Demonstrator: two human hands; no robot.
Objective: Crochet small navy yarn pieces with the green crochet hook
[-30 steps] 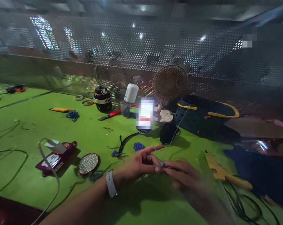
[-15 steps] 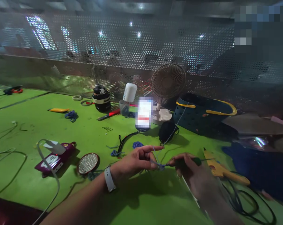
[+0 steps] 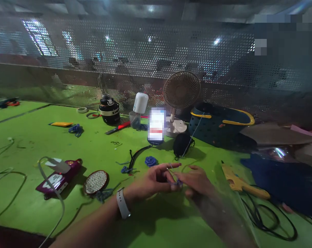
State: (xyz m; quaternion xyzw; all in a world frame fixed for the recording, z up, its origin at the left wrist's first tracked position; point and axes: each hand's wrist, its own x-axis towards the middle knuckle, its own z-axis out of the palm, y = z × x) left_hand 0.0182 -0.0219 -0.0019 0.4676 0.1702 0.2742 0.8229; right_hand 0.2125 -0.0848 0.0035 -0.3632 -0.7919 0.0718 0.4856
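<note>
My left hand (image 3: 153, 181), with a white band on its wrist, pinches a small blue crochet piece (image 3: 178, 183) between thumb and fingers. Blue yarn (image 3: 195, 132) runs from the dark teal basket (image 3: 210, 129) down to my raised left index finger. Close against the piece, my right hand (image 3: 201, 184) is closed on a crochet hook (image 3: 171, 173); its thin tip shows by the left fingers, while the handle is hidden. Just beyond my hands lie a blue crocheted rosette (image 3: 150, 161) and a black yarn ball (image 3: 182, 144).
A lit phone (image 3: 156, 125) stands before a fan (image 3: 181, 90). A yellow glue gun (image 3: 242, 184) with a coiled cord lies right. Left are a purple power strip (image 3: 59, 179) and a round studded disc (image 3: 96, 182). A black bottle (image 3: 108, 110) stands behind, near a perforated screen.
My right hand has moved left and turned over toward the left fingers, and the green handle seen earlier is now hidden. The hook tip now shows by the left fingers. The view has shifted slightly.
</note>
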